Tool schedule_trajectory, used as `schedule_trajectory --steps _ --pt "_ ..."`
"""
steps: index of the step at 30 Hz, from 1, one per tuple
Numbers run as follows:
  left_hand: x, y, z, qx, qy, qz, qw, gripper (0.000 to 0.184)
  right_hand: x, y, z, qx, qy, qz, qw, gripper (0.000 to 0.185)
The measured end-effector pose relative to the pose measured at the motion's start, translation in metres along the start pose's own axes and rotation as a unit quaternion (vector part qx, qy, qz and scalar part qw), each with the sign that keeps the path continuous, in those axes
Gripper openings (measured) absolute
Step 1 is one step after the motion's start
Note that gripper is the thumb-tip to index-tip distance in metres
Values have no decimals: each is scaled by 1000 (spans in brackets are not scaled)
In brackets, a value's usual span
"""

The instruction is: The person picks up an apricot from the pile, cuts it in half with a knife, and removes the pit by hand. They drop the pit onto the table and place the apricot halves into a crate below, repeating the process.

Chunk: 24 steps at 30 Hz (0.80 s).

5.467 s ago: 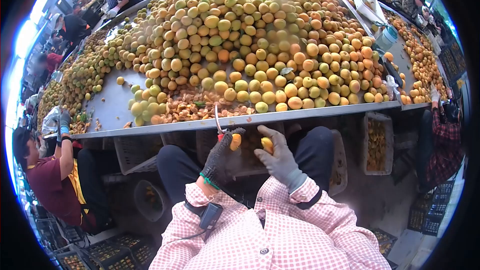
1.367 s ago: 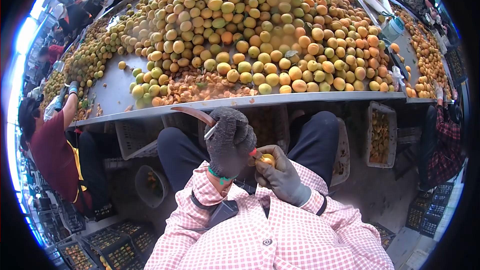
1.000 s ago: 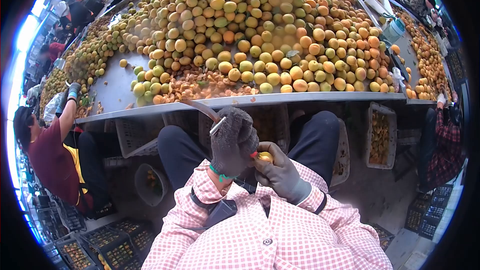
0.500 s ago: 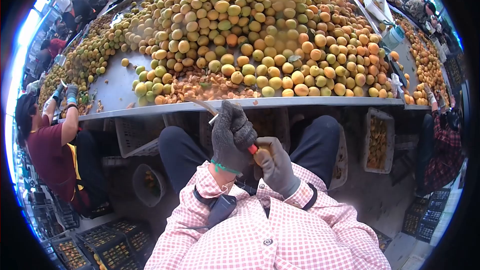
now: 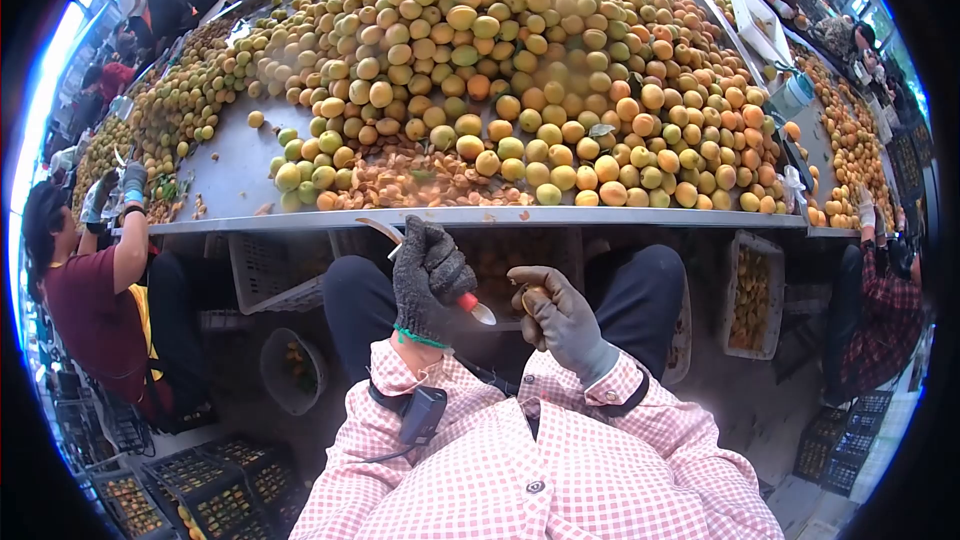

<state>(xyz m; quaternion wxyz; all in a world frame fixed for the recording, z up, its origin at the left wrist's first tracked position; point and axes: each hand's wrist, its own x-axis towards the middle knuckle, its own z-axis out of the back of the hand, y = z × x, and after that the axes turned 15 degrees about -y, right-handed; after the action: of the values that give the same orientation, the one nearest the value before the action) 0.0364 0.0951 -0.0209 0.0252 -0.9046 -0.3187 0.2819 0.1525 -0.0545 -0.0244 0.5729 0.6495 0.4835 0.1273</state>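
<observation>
My left hand (image 5: 432, 275), in a dark knitted glove with green trim, is closed around a hand tool (image 5: 466, 301). The tool has a red collar and a short, rounded shiny tip pointing down to the right. A curved pale blade (image 5: 382, 231) sticks out at the upper left of the same fist; I cannot tell if it belongs to the same tool. To the right, my right hand (image 5: 565, 315), in a grey coated glove, pinches a small brownish-orange apricot (image 5: 537, 298), partly hidden by the fingers. The tool tip and this fruit are apart. Both hands are below the table edge, over my lap.
A metal table (image 5: 235, 160) bears a large heap of apricots (image 5: 440, 30). Split pieces (image 5: 410, 178) lie near its front rim. Below are a crate (image 5: 755, 295), a white bucket (image 5: 292, 370) and black crates (image 5: 215, 490). Co-workers (image 5: 95, 310) sit on both sides.
My hands have moved apart: the left with the tool shifts left, the right shifts right with the fruit. The shiny tool tip, hidden before at the fruit, now shows.
</observation>
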Motion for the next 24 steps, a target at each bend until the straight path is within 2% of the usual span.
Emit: schedule_trajectory --steps 1,4,8,10,11,13,15,16,17,18,19,21,22,24 --pt "0 -1 3 -1 0 0 1000 35 0 1 -2 -38 -22 8 999 30" --pt "0 -2 11 2 -12 -14 1000 35 7 -5 -3 -41 -65 -8 997 34" --pt "3 -2 25 14 -57 -8 998 33 22 -16 -2 -23 -50 -45 997 39" --pt "4 -3 32 2 -61 6 998 33 30 -19 -6 99 -48 -160 981 40" --pt "4 -5 35 -2 -62 7 998 33 36 -24 -7 98 -48 -159 981 40" --pt "5 -8 43 -8 -61 8 998 33 52 -40 -8 208 -108 -192 953 41" --pt "10 -14 53 -43 -41 19 998 33 65 -58 -3 200 -140 -178 953 40" --pt "11 -16 58 -54 -40 27 997 34 72 -69 1 49 -157 -79 983 40" --pt "12 -18 62 -55 -36 29 997 34 79 -79 6 -105 -170 21 980 40" --pt "13 -19 64 -58 -47 23 997 34 86 -85 9 -173 -241 7 955 41" --pt "14 -21 66 -62 -58 16 996 34 92 -91 13 -175 -243 11 954 41" --pt "15 -22 68 -72 -60 18 995 34 98 -94 15 -397 -336 -116 846 37" --pt "15 -23 69 -74 -66 17 995 33 100 -96 16 -397 -338 -114 846 37" --pt "17 -24 71 -82 -62 21 994 33 100 -97 11 -327 -306 -154 881 34"
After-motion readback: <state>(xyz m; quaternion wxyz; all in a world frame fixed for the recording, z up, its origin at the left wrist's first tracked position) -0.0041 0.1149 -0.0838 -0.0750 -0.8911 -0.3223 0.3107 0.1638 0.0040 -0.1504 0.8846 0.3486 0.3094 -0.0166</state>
